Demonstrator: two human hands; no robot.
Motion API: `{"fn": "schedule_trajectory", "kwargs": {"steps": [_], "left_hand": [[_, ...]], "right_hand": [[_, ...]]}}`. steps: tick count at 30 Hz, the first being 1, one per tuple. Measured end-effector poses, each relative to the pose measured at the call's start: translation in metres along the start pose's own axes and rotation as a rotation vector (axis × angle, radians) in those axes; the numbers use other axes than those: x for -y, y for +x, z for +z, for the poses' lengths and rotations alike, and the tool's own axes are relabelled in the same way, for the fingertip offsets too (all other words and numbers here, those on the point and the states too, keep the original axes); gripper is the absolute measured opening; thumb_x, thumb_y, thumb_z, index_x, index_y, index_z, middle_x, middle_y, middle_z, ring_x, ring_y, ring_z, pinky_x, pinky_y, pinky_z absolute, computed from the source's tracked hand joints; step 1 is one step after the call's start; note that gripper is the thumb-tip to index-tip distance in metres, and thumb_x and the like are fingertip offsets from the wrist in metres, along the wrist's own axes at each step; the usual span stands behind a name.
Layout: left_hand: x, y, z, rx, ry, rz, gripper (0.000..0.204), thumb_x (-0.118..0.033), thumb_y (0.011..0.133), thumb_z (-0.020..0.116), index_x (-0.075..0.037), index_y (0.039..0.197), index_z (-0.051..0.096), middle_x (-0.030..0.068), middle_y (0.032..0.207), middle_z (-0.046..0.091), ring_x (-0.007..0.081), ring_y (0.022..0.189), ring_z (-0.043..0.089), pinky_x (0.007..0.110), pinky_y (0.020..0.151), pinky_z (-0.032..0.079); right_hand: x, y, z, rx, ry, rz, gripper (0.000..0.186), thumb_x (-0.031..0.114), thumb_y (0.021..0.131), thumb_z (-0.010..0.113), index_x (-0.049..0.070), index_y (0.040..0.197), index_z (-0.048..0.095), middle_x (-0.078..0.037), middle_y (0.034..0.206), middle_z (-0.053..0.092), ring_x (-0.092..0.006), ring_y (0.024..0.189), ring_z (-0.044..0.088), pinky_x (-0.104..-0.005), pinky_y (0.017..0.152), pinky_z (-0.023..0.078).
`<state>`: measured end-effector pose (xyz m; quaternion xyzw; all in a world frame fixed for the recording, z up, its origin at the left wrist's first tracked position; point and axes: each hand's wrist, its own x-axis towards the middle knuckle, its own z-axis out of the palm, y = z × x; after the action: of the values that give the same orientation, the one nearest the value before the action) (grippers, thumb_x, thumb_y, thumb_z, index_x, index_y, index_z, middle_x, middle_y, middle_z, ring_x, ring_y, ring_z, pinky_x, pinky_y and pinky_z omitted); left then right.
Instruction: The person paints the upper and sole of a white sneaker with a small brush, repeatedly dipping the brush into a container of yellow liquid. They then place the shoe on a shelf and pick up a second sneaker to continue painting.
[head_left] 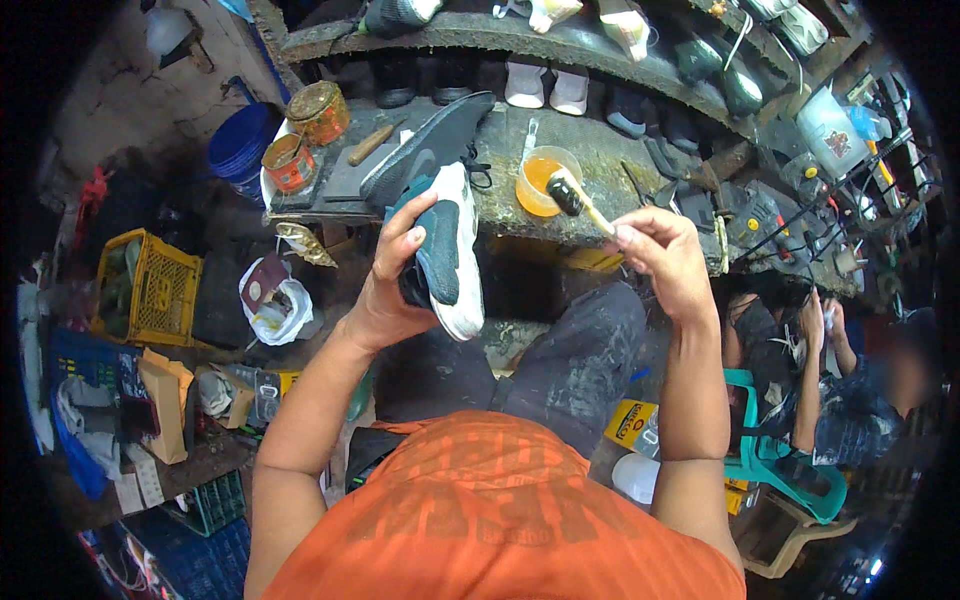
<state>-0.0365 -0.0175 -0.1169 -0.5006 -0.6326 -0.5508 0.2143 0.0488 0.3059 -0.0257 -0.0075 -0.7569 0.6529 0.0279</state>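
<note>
In my left hand [378, 305] is a sneaker [467, 255] with a white and teal sole, tilted upright above my lap. My fingers and thumb wrap round its side. A brush [594, 214] with a dark, thick head is pinched by its pale handle between the thumb and fingers of my right hand [668, 262]. The brush head is over the right side of a clear plastic tub [523, 200] of amber liquid; whether it touches the rim cannot be told. Behind the held sneaker, a dark grey shoe [425, 145] with black laces rests on the workbench [498, 212].
Left on the bench are two rusty cans [318, 112] and a wooden-handled tool [376, 144]. Several shoes line the shelf [480, 42] above. Hand tools [700, 175] lie at right. A blue bucket [240, 145] and yellow crate [150, 285] stand left; another person [850, 400] sits right.
</note>
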Motion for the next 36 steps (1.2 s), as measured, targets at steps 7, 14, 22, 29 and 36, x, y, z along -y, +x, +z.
{"fn": "schedule_trajectory", "kwargs": {"steps": [7, 14, 22, 29, 36], "left_hand": [[0.002, 0.012, -0.001, 0.146, -0.092, 0.075, 0.114, -0.004, 0.060, 0.094, -0.028, 0.153, 0.033, 0.0267, 0.157, 0.039, 0.0479, 0.142, 0.044, 0.055, 0.113, 0.042], [-0.008, 0.024, -0.002, 0.175, -0.032, 0.124, 0.104, -0.006, 0.062, 0.093, -0.027, 0.147, 0.037, 0.0247, 0.155, 0.042, 0.0486, 0.138, 0.049, 0.059, 0.114, 0.042], [-0.030, 0.040, -0.018, 0.220, 0.004, 0.113, 0.061, -0.010, 0.080, 0.081, -0.030, 0.131, 0.054, 0.0194, 0.146, 0.053, 0.0437, 0.135, 0.053, 0.066, 0.114, 0.038], [-0.048, 0.052, -0.033, 0.296, 0.088, 0.126, 0.047, -0.022, 0.086, 0.078, -0.042, 0.125, 0.061, 0.0106, 0.144, 0.056, 0.0358, 0.137, 0.054, 0.066, 0.115, 0.037], [-0.054, 0.052, -0.038, 0.340, 0.115, 0.177, 0.047, -0.027, 0.085, 0.078, -0.047, 0.124, 0.060, 0.0074, 0.146, 0.056, 0.0313, 0.139, 0.053, 0.066, 0.117, 0.035]], "right_hand": [[0.023, -0.044, 0.036, 0.056, 0.032, -0.104, 0.017, 0.006, 0.091, 0.077, -0.002, 0.106, 0.077, -0.008, 0.093, 0.075, -0.0100, 0.081, 0.067, -0.0236, 0.072, 0.052], [0.030, -0.053, 0.040, 0.048, -0.137, -0.391, 0.020, 0.003, 0.082, 0.080, 0.002, 0.102, 0.080, -0.010, 0.086, 0.076, -0.0113, 0.069, 0.065, -0.0239, 0.055, 0.042], [0.033, -0.054, 0.043, 0.028, -0.234, -0.471, 0.021, -0.001, 0.078, 0.081, 0.001, 0.099, 0.080, -0.011, 0.088, 0.077, -0.0164, 0.074, 0.070, -0.0257, 0.058, 0.048], [0.041, -0.055, 0.039, 0.002, -0.274, -0.504, 0.022, -0.005, 0.077, 0.080, 0.000, 0.099, 0.079, -0.013, 0.090, 0.077, -0.0198, 0.078, 0.072, -0.0293, 0.069, 0.056], [0.046, -0.049, 0.035, 0.006, -0.321, -0.572, 0.025, -0.006, 0.075, 0.080, 0.000, 0.099, 0.079, -0.013, 0.088, 0.075, -0.0189, 0.078, 0.071, -0.0287, 0.068, 0.055]]}}
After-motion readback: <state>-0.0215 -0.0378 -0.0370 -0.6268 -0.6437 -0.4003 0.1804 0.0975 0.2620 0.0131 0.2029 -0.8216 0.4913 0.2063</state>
